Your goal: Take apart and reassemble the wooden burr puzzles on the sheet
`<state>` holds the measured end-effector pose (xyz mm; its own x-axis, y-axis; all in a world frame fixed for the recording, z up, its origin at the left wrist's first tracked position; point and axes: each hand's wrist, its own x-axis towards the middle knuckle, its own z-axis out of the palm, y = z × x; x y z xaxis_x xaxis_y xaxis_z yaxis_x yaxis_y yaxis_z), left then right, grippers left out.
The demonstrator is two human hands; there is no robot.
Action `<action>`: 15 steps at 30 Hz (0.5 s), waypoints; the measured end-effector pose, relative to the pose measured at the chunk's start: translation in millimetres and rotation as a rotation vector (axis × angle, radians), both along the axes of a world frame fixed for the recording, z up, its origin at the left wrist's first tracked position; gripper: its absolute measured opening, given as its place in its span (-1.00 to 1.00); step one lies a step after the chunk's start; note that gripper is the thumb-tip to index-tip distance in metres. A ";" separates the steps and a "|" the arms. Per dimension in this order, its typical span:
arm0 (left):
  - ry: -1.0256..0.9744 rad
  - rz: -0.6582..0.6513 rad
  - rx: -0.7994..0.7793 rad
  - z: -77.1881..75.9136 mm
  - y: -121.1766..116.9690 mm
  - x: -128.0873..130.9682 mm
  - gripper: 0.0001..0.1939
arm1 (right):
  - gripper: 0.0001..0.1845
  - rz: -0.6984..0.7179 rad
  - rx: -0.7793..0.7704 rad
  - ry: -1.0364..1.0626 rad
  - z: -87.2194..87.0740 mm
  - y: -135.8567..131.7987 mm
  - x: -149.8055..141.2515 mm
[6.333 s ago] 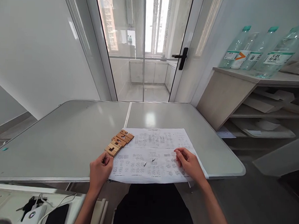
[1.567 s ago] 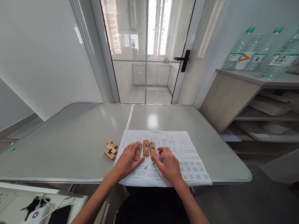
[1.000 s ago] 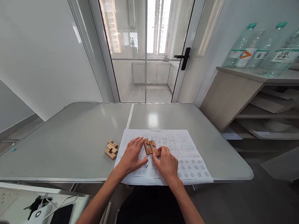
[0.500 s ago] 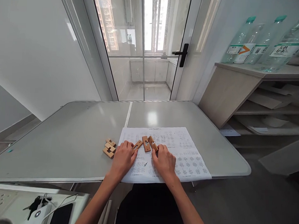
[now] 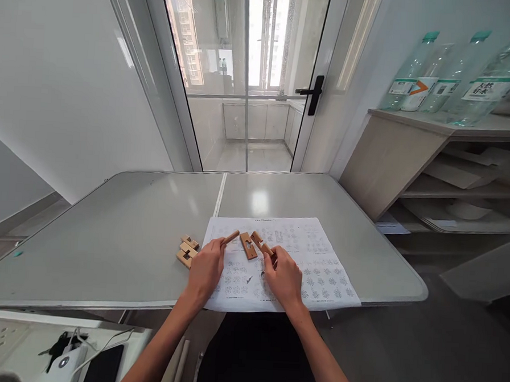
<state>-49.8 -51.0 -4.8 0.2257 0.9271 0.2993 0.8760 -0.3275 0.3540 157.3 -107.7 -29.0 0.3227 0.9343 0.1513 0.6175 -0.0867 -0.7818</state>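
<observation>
My left hand [image 5: 207, 270] is closed on a slim wooden puzzle piece [image 5: 231, 236], which shows nearly edge-on and points up to the right. Between thumb and fingers, my right hand [image 5: 283, 276] grips a notched wooden puzzle piece [image 5: 258, 239], its far end slanting up to the left. A flat wooden piece with a cutout [image 5: 249, 249] lies on the printed sheet [image 5: 331, 275], between the two held pieces. Left of my left hand, several wooden pieces [image 5: 187, 253] sit close together on the table, partly hidden by that hand.
The grey table [image 5: 128, 235] has a seam down its middle. A glass door [image 5: 266, 134] stands behind it. At the right, plastic bottles [image 5: 409, 73] top a wooden shelf [image 5: 393, 164]. At lower left, a white surface holds a phone [image 5: 104, 368] and a cabled white device [image 5: 64, 366].
The piece in my left hand has been lifted and turned from showing its flat slotted face to edge-on. My right hand has raised its piece slightly.
</observation>
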 end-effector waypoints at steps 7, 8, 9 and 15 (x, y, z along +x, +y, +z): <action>-0.610 -0.001 -0.204 5.7 -8.5 9.4 -0.51 | -0.63 0.233 0.124 0.369 7.7 -0.8 1.3; -0.659 -0.008 -0.211 3.9 -9.3 11.3 -0.51 | -0.64 0.263 0.126 0.387 8.3 -1.2 0.7; -0.697 -0.015 -0.220 1.8 -10.0 13.0 -0.51 | -0.64 0.285 0.124 0.396 8.7 -1.6 0.1; -0.766 -0.054 -0.282 -8.9 -15.2 18.9 -0.50 | -0.68 0.366 0.094 0.367 6.2 -1.5 -0.1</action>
